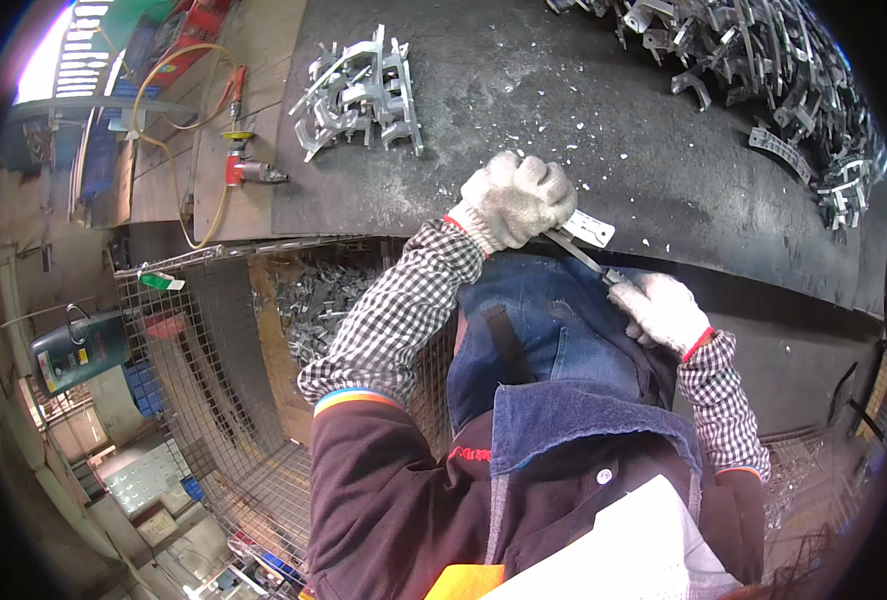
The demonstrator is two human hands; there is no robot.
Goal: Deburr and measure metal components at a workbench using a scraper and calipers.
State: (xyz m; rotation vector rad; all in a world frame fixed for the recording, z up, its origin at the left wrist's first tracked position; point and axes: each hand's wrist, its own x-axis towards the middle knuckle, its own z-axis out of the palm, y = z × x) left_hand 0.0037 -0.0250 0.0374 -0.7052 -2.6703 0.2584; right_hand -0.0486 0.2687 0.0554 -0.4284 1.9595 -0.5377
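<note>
My left hand (519, 200), in a white knit glove, is closed at the near edge of the dark work table (444, 190). From under its fingers sticks out the end of a pale silver metal part (590, 229) with small slots; the rest of it is covered by the glove. Lower and to the right, my right hand (662, 312), gloved too, grips the handle end of a narrow flat file (576, 250). The file slants up and left, its tip reaching the left hand beside the metal part.
A big heap of silver metal castings (764, 60) lies at the far right, with a curved piece (782, 155) at its edge. A smaller stack (359, 95) sits left. Beyond it rests a red air tool (246, 170) with a yellow hose. Wire cages (209, 330) stand below the table.
</note>
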